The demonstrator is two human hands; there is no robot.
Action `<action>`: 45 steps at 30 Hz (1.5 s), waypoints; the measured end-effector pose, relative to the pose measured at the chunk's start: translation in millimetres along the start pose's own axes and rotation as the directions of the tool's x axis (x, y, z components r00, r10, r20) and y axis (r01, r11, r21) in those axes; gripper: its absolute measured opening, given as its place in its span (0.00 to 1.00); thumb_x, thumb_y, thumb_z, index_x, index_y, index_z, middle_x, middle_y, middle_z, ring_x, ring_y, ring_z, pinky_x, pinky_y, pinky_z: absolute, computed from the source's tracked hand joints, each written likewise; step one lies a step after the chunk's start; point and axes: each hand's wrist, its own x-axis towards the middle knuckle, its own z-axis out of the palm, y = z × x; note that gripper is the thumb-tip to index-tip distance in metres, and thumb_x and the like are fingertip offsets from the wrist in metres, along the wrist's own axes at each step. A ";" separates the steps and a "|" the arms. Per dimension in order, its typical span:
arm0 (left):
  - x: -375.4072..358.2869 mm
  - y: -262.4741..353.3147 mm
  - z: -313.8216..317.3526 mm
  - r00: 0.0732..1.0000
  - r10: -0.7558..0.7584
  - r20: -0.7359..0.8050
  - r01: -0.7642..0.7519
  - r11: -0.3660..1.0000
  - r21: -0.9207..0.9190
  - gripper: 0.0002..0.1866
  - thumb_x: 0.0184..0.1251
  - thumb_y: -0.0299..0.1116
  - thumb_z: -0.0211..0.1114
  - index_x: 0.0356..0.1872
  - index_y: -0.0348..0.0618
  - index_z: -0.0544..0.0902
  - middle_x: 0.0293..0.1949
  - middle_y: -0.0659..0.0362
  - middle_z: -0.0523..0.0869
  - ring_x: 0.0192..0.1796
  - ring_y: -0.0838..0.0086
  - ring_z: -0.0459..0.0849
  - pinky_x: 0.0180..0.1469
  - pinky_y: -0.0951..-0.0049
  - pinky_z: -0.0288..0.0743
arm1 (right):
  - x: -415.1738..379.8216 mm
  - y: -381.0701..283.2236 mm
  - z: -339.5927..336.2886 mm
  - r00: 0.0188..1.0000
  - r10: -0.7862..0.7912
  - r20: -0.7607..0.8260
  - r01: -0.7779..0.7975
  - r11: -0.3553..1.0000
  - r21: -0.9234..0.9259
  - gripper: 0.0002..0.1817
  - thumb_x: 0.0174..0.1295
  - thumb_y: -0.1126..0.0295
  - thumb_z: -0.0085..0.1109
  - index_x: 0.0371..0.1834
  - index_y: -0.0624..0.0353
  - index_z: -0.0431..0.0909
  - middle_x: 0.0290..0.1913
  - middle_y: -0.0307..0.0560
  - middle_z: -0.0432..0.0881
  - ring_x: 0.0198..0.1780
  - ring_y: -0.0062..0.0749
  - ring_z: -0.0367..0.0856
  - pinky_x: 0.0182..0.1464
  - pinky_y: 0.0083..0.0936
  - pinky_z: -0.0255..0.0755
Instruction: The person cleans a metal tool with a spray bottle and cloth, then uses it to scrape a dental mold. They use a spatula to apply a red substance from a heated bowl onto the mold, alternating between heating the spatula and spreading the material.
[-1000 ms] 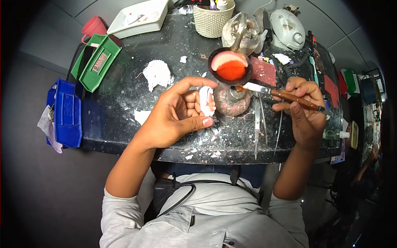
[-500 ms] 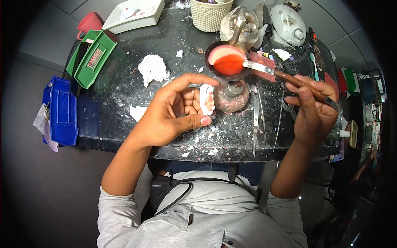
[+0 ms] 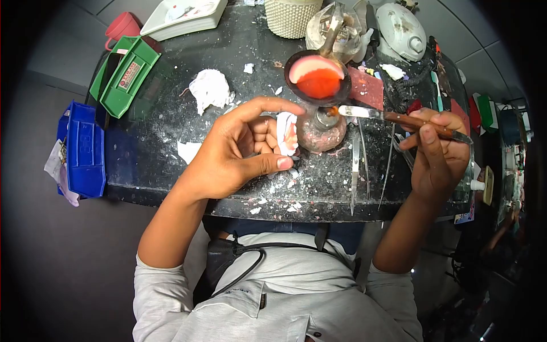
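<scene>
Between the thumb and fingers of my left hand (image 3: 239, 145) is a small white plaster piece (image 3: 286, 134) with pink material on its right side. My right hand (image 3: 439, 145) grips a wax knife (image 3: 399, 118) by its brown wooden handle. The knife's metal blade points left, its tip beside an orange glow at the top of a round glass burner (image 3: 322, 134). Just above the burner is a dark round pan (image 3: 318, 78) of red liquid with a paler pink part.
A blue bin (image 3: 85, 151) and a green bin (image 3: 131, 77) stand at the left. White crumpled material (image 3: 209, 90) lies behind my left hand. Metal tools (image 3: 355, 171) lie right of the burner. A pink sheet (image 3: 366, 88), a woven basket (image 3: 292, 18) and a white tray (image 3: 183, 20) are farther back.
My right hand has lowered the wax knife, so its tip has gone from the pan's edge to the top of the burner. The left hand still holds the plaster piece in nearly the same place.
</scene>
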 end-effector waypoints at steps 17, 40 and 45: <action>-2.8 2.0 6.6 0.998 -0.065 0.007 0.065 0.993 -0.095 0.34 0.60 0.12 0.73 0.69 0.34 0.72 0.46 0.52 0.89 0.51 0.69 0.90 0.50 0.75 0.84 | -6.2 2.9 13.7 0.989 0.053 0.138 -0.063 0.996 0.070 0.14 0.66 0.82 0.67 0.50 0.67 0.74 0.47 0.71 0.86 0.36 0.42 0.91 0.36 0.28 0.88; -4.4 2.2 8.6 0.999 -0.045 0.003 0.045 0.999 0.009 0.31 0.62 0.14 0.74 0.66 0.40 0.75 0.39 0.59 0.89 0.36 0.86 0.83 0.37 0.85 0.74 | -9.9 4.5 27.1 0.966 0.084 0.245 -0.105 0.992 0.070 0.17 0.62 0.82 0.71 0.50 0.66 0.74 0.46 0.72 0.86 0.36 0.39 0.91 0.29 0.19 0.83; -3.9 0.0 8.6 0.999 -0.045 -0.004 0.046 0.999 0.019 0.30 0.61 0.16 0.75 0.65 0.41 0.76 0.37 0.60 0.89 0.33 0.88 0.82 0.34 0.86 0.71 | -10.8 4.9 26.7 0.975 0.112 0.191 -0.122 0.992 0.042 0.17 0.62 0.82 0.71 0.51 0.66 0.74 0.46 0.72 0.87 0.36 0.36 0.90 0.28 0.17 0.80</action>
